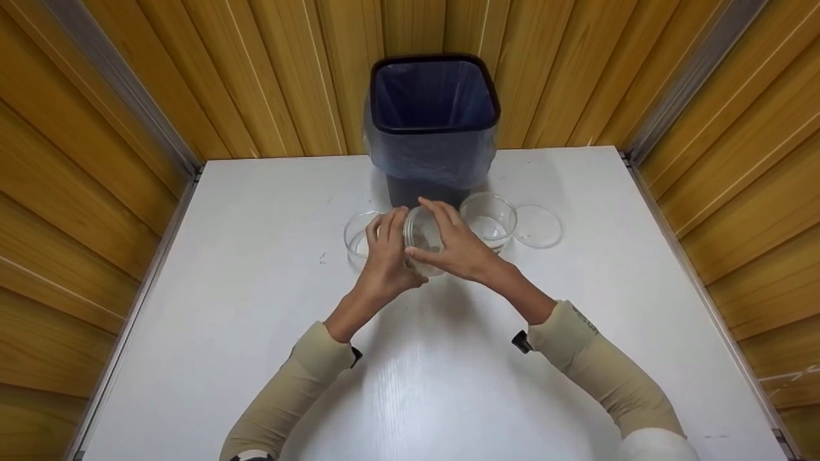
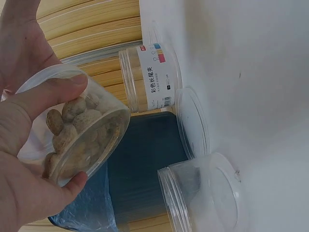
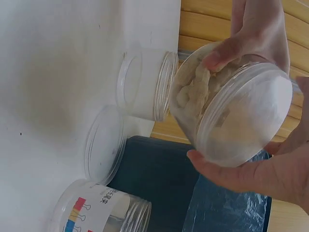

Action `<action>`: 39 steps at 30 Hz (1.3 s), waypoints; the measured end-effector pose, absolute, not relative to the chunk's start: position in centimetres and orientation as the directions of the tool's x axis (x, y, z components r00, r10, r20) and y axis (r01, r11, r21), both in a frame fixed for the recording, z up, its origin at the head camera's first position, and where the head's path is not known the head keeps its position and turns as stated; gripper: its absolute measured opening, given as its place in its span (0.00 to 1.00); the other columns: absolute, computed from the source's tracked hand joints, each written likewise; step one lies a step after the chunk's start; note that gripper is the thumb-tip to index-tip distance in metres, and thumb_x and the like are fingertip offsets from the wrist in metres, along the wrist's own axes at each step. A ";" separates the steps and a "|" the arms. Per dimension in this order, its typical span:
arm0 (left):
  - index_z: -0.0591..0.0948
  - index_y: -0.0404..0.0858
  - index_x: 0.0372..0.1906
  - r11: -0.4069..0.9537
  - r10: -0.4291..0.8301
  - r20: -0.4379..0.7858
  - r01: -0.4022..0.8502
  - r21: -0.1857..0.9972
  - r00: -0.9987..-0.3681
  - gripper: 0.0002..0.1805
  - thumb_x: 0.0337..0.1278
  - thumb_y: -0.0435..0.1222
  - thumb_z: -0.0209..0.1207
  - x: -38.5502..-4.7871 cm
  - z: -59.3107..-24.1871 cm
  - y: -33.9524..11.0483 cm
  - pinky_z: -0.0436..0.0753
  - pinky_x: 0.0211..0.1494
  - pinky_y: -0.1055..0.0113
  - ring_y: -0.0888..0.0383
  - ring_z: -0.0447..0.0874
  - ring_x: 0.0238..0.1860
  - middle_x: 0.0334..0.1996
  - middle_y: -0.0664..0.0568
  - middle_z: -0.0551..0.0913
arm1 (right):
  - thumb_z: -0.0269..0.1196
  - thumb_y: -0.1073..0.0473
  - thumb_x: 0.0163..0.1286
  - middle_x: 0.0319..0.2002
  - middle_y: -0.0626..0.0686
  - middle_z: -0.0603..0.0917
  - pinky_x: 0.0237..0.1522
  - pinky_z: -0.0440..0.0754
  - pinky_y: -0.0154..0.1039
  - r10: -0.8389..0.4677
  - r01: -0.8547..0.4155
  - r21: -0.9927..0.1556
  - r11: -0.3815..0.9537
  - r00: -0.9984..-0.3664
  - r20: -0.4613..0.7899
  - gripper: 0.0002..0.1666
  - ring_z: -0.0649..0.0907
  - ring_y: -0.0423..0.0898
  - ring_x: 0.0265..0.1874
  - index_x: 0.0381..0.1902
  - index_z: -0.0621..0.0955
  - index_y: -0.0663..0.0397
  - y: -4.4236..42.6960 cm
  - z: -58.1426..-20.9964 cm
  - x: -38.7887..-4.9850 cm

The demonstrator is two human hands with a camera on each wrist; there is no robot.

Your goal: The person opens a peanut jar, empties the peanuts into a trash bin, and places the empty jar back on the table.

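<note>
A clear plastic jar [image 3: 190, 99], tilted on its side, is held above the table between both hands. Tan nuts [image 2: 77, 130] that look like peanuts in their shells lie inside it. My left hand [image 1: 384, 253] grips the jar's body, thumb and fingers spread around it. On the jar's mouth end is a translucent lid [image 3: 248, 118], and my right hand [image 1: 461, 246] curls its fingers and thumb around its rim. Two other jars stand near: a clear one [image 1: 357, 240], partly behind the left hand, and a labelled one [image 2: 154, 77] on the right.
A dark bin [image 1: 432, 144] with a bluish plastic liner stands behind the hands. One round lid [image 1: 538, 226] lies right of the labelled jar. Another lid [image 2: 190, 123] lies between the jars. Wood-pattern panels [image 1: 307, 77] surround the white table [image 1: 224, 288].
</note>
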State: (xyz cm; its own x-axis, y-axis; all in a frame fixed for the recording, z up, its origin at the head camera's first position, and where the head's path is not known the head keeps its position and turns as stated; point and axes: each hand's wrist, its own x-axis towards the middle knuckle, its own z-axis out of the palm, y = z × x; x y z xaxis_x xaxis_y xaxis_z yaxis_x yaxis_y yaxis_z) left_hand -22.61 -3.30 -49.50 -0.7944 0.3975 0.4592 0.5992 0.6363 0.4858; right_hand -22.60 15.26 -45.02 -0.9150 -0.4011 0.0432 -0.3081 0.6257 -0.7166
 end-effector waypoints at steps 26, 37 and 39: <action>0.58 0.29 0.72 0.575 0.444 0.465 0.642 0.508 -0.766 0.68 0.20 0.42 0.87 -22.3 -49.7 -3.4 0.57 0.71 0.46 0.42 0.62 0.71 0.69 0.36 0.66 | 0.78 0.48 0.51 0.74 0.62 0.61 0.69 0.68 0.59 -0.717 -0.758 -0.471 0.451 -0.622 0.314 0.55 0.60 0.56 0.74 0.74 0.65 0.45 17.5 -45.6 -23.7; 0.59 0.30 0.72 0.591 0.386 0.413 0.565 0.577 -0.825 0.68 0.18 0.40 0.88 -22.3 -50.4 -5.1 0.56 0.70 0.45 0.42 0.64 0.68 0.68 0.38 0.66 | 0.80 0.46 0.50 0.75 0.57 0.60 0.68 0.71 0.55 -0.692 -0.750 -0.461 0.474 -0.641 0.332 0.54 0.58 0.52 0.75 0.72 0.66 0.42 17.7 -45.6 -23.5; 0.60 0.29 0.72 0.590 0.347 0.429 0.550 0.592 -0.834 0.68 0.17 0.38 0.88 -22.1 -50.6 -5.6 0.56 0.70 0.45 0.41 0.64 0.67 0.68 0.37 0.66 | 0.80 0.46 0.51 0.75 0.56 0.60 0.68 0.71 0.55 -0.666 -0.731 -0.479 0.486 -0.665 0.339 0.54 0.59 0.51 0.74 0.72 0.67 0.42 17.7 -45.7 -23.5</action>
